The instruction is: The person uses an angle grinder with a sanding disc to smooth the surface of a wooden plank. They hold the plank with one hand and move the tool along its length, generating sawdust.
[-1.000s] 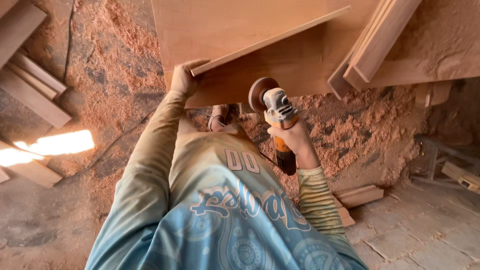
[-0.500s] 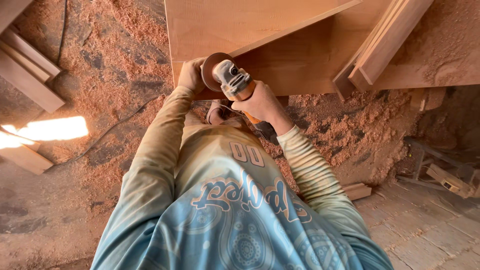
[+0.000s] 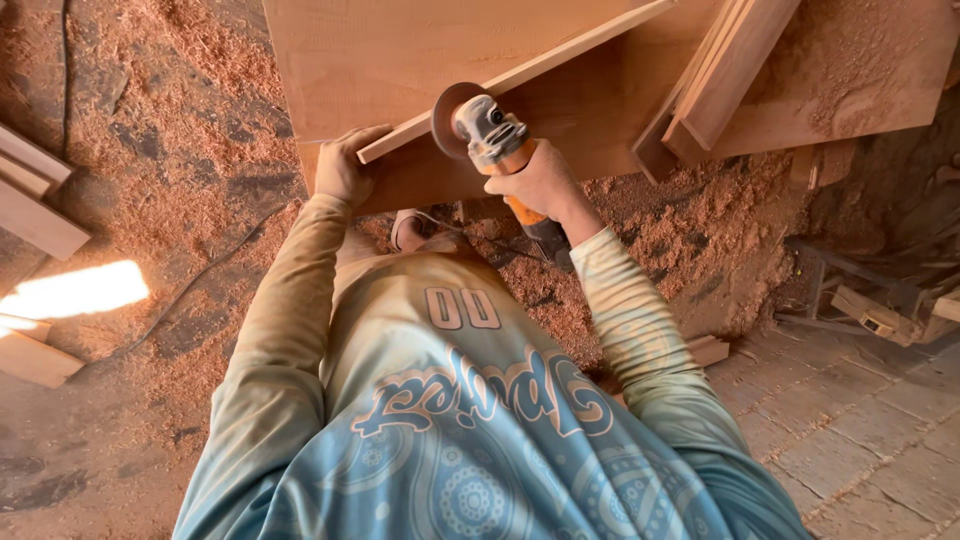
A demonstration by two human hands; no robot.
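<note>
Single view only: head-worn camera, so no second view and no shared overlap to log. It looks steeply down along the wearer's own torso; the patterned blue shirt (image 3: 470,430) fills the lower centre of the frame, very near the lens. Facing is forward and down toward the wooden board (image 3: 400,60) across the top edge, at arm's reach. Both sleeves run up from the bottom toward upper centre, where the left hand (image 3: 345,165) and right hand (image 3: 535,180) sit. Sawdust-covered floor (image 3: 150,150) occupies the left side, farther off; paved floor (image 3: 860,430) lower right. Wide-angle, edges slightly bowed.
</note>
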